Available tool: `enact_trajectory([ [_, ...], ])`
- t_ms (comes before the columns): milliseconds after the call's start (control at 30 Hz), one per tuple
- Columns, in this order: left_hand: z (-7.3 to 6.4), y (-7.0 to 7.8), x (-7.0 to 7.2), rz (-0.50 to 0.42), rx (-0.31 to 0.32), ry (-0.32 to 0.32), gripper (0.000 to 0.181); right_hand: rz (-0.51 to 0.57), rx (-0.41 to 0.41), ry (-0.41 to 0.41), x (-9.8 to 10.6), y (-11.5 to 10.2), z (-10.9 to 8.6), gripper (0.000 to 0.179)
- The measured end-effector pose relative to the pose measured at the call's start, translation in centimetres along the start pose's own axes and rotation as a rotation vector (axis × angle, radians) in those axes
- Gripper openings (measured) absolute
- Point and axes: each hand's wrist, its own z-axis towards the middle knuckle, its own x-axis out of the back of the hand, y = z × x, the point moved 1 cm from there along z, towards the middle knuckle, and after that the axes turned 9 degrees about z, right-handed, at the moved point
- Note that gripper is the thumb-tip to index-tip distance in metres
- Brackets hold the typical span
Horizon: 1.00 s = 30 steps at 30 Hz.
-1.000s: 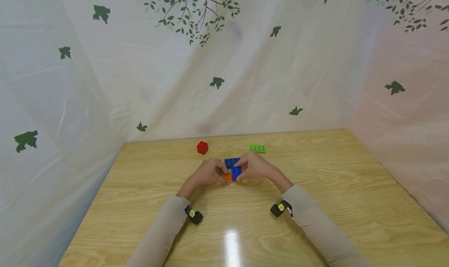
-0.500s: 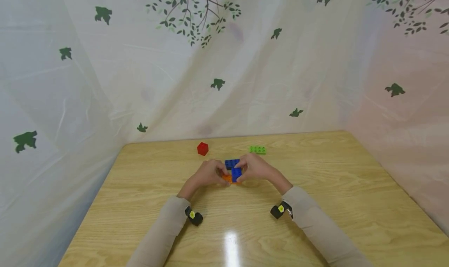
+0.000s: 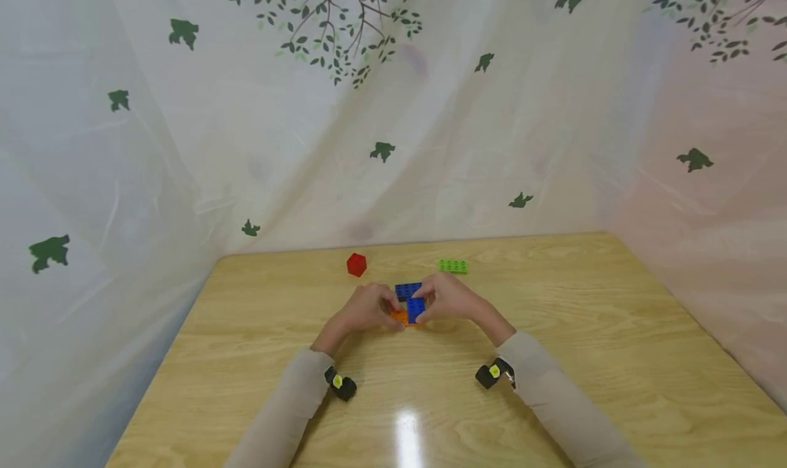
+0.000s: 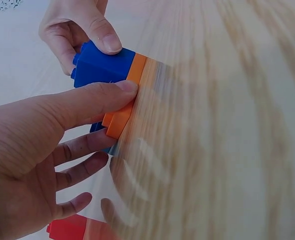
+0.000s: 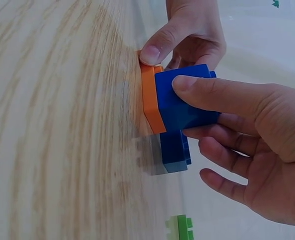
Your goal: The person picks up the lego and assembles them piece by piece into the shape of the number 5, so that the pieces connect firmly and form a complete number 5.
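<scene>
An orange building brick point(image 4: 118, 121), flat and studded, lies on the table in front of the person. My left hand point(image 3: 370, 307) pinches its left end between thumb and fingers. A taller blue building brick point(image 5: 183, 102) sits on the orange one's right part, studs facing up. My right hand point(image 3: 451, 297) holds this blue brick, thumb on its near face and fingers behind it. Just beyond them a second, dark blue brick point(image 3: 407, 290) rests on the table, partly covered by the right fingers in the head view.
A red brick point(image 3: 356, 264) stands toward the back left of the wooden table point(image 3: 553, 304). At the back right lies a flat green brick point(image 3: 453, 266). A light cloth point(image 3: 295, 181) with printed leaves hangs behind the table's far edge.
The whole scene shifts slightly down in the head view. Both hands keep their hold on the orange and blue bricks, with no other visible movement.
</scene>
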Motion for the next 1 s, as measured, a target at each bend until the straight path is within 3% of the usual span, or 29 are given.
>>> enact_trajectory([
  [233, -0.08, 0.18, -0.07, -0.025, -0.001, -0.006, 0.024, -0.042, -0.018, -0.002, -0.01, 0.09, -0.24, 0.037],
  [1000, -0.39, 0.77, 0.21, -0.020, 0.033, -0.011, 0.026, -0.028, -0.026, -0.013, 0.01, 0.12, -0.15, 0.033],
])
